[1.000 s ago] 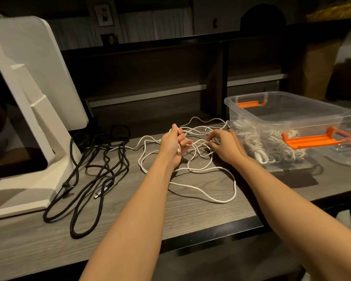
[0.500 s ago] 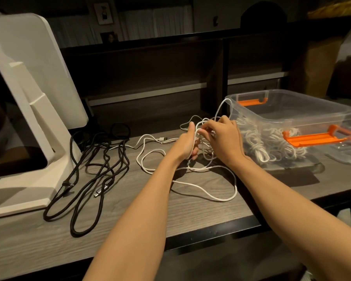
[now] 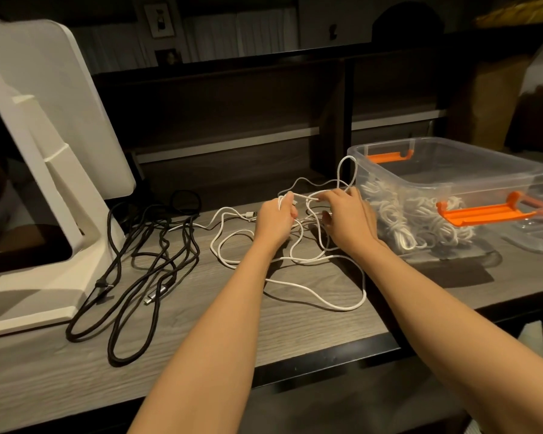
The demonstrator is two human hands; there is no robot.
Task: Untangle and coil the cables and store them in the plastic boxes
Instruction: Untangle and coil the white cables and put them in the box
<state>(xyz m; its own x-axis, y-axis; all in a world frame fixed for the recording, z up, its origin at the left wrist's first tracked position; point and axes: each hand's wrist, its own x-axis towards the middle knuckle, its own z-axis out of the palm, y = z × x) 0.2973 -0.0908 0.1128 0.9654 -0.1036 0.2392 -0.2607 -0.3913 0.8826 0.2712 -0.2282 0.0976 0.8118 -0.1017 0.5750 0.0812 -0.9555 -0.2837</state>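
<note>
A tangled white cable (image 3: 314, 296) sprawls over the middle of the grey wooden desk (image 3: 295, 327). My left hand (image 3: 275, 219) grips a bundle of its strands, fingers curled round them. My right hand (image 3: 348, 219) pinches a strand of the same cable just to the right, and a loop rises above it. A clear plastic box (image 3: 452, 170) with orange latches stands at the right and holds several coiled white cables. A tangled black cable (image 3: 145, 261) lies loose on the desk to the left.
A white monitor stand and screen back (image 3: 54, 170) fill the left side. A clear box lid (image 3: 536, 239) lies at the far right beside the box. Dark shelving runs along the back of the desk. The desk's front edge is close below my forearms.
My hands have drawn a little apart, stretching a white strand between them. The loop above my right hand stands higher than before. The black cable has not moved.
</note>
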